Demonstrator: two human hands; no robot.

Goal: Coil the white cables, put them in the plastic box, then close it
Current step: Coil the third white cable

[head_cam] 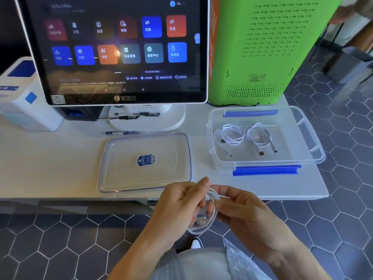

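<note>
Below the near edge of a white worktop (pixel 50 158), a person held a white cable (pixel 212 211) wound into a small loop between both hands, over a floor (pixel 60 235) of dark six-sided tiles. The left hand (pixel 181 205) was curled around the left side of the loop, with its thumb and forefinger pinched at the top. The right hand (pixel 240 207) gripped the right side of the same loop, fingers folded over the strands. The bottom of the loop hung free beneath both hands.

On the worktop to the right sat a clear plastic box (pixel 310 138) with blue clips on its near and far sides. Its lid was off. Inside it lay two coiled white cables, one toward the left (pixel 230 136) and one just beside it toward the middle (pixel 260 138), each with its plug ends trailing toward the near wall.

The clear lid (pixel 125 178), edged in blue, lay flat on the worktop to the left of the box, apart from it, with a blue label at its centre.

Behind the lid stood a large touchscreen (pixel 121 51) on a white stand, showing coloured tiles. A pen (pixel 121 133) lay between the stand and the lid. A green machine (pixel 266 47) stood behind the box.
</note>
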